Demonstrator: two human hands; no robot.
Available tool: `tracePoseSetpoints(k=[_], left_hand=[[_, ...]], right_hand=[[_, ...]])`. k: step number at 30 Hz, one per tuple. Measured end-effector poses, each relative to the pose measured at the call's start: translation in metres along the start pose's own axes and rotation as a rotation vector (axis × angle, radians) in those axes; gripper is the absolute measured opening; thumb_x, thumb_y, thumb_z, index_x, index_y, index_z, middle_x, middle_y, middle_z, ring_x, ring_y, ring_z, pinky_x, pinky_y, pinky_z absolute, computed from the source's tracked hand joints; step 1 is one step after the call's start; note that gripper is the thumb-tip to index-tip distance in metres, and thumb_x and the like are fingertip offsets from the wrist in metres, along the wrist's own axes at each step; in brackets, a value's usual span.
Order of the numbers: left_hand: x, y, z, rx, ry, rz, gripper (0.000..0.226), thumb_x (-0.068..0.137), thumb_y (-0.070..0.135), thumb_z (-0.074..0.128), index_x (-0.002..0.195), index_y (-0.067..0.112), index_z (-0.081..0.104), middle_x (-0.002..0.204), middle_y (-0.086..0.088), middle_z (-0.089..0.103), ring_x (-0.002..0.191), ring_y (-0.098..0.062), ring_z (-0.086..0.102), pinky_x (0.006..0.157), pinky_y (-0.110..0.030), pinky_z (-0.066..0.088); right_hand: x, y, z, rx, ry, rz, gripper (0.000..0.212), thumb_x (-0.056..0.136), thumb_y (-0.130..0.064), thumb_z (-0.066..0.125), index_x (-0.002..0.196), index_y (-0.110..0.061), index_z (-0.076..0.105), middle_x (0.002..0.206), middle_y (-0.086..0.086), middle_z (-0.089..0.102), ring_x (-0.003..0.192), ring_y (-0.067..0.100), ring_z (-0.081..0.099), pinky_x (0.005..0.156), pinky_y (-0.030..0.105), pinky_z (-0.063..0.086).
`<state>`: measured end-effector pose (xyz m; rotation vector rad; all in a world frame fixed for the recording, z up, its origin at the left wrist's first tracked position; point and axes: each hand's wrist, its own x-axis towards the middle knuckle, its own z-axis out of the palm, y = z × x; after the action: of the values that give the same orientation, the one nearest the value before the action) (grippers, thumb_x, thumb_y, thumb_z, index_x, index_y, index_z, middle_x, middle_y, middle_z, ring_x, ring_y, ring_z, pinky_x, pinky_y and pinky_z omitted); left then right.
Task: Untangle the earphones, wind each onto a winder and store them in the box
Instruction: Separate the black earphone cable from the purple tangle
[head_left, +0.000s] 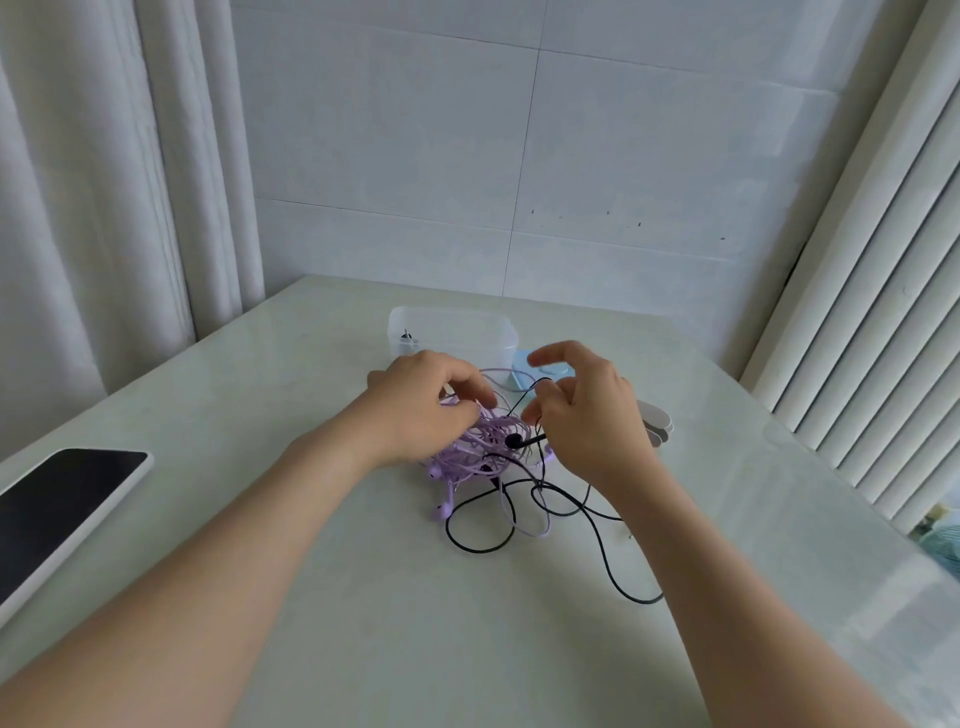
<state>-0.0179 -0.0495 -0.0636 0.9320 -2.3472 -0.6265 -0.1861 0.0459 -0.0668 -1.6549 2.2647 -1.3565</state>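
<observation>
Two hands at a knot of earphones, centre frame.
The desk (363, 597) spreads across the lower frame, a tablet (62, 499) at its left edge. Black earphones (514, 441) trail lower right. The left hand (421, 405) grips the purple earphones (467, 452) and the right hand (587, 410) pinches the black cord. The box (452, 332) sits behind, near the far edge.

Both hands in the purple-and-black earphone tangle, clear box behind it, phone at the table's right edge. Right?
No. The head view shows the phone at the table's left edge. The rest holds: left hand and right hand in the tangle, clear box behind it.
</observation>
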Motion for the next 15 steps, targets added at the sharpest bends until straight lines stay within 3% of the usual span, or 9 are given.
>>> tracePoseSetpoints(k=[2,3,5,7,9,12,15], left_hand=[[-0.002,0.0029,0.0037,0.119,-0.013,0.029,0.016,0.091,0.038,0.063,0.095,0.041,0.077,0.104,0.02,0.066,0.112,-0.01,0.055,0.1,-0.041,0.036],[-0.0029,0.0029,0.0052,0.174,-0.016,0.049,0.014,0.092,0.041,0.064,0.096,0.04,0.077,0.107,0.018,0.063,0.115,-0.011,0.052,0.099,-0.041,0.034],[-0.0051,0.0023,0.007,0.25,-0.043,0.086,0.015,0.089,0.047,0.064,0.098,0.041,0.075,0.108,0.018,0.058,0.117,-0.011,0.047,0.101,-0.045,0.033],[-0.0068,0.0007,0.0063,0.267,-0.076,0.098,0.01,0.086,0.05,0.067,0.093,0.044,0.071,0.107,0.018,0.055,0.116,-0.011,0.045,0.102,-0.044,0.032],[-0.0083,0.001,0.0048,0.261,-0.093,0.108,0.007,0.082,0.051,0.071,0.086,0.046,0.067,0.106,0.018,0.053,0.114,-0.01,0.044,0.102,-0.042,0.031],[-0.01,0.0014,0.0039,0.257,-0.103,0.112,0.01,0.081,0.049,0.072,0.087,0.042,0.071,0.107,0.016,0.051,0.113,-0.008,0.045,0.102,-0.04,0.031],[-0.0109,0.0006,0.0042,0.263,-0.115,0.107,0.01,0.083,0.045,0.07,0.09,0.039,0.073,0.106,0.013,0.05,0.108,-0.007,0.048,0.104,-0.04,0.031]], right_hand=[[-0.0006,0.0003,0.0016,-0.011,-0.02,-0.026,0.038,0.093,-0.004,0.041,0.114,-0.035,0.049,0.068,0.01,0.07,0.078,0.026,0.066,0.074,0.039,0.053],[-0.0015,-0.0007,0.0012,-0.022,-0.039,-0.041,0.04,0.091,-0.003,0.038,0.113,-0.035,0.048,0.065,0.011,0.066,0.076,0.029,0.064,0.071,0.04,0.053],[-0.0024,-0.0006,-0.0001,-0.052,-0.085,-0.046,0.039,0.09,-0.001,0.039,0.106,-0.031,0.058,0.053,0.002,0.054,0.059,0.017,0.053,0.057,0.035,0.043],[-0.002,0.0001,-0.0002,-0.1,-0.126,-0.038,0.035,0.091,-0.002,0.045,0.093,-0.026,0.071,0.04,-0.01,0.045,0.046,0.009,0.045,0.047,0.021,0.034],[-0.0023,0.0026,0.0017,-0.167,-0.148,-0.031,0.032,0.091,-0.007,0.051,0.087,-0.024,0.077,0.037,-0.014,0.046,0.045,0.008,0.048,0.048,0.017,0.034],[-0.0044,0.0054,0.0025,-0.235,-0.199,-0.02,0.027,0.088,-0.014,0.056,0.088,-0.026,0.08,0.039,-0.016,0.049,0.05,0.01,0.046,0.057,0.028,0.046],[-0.0066,0.0048,0.0016,-0.26,-0.277,-0.011,0.021,0.083,-0.024,0.061,0.088,-0.028,0.08,0.053,-0.009,0.062,0.061,0.016,0.057,0.064,0.035,0.056]])
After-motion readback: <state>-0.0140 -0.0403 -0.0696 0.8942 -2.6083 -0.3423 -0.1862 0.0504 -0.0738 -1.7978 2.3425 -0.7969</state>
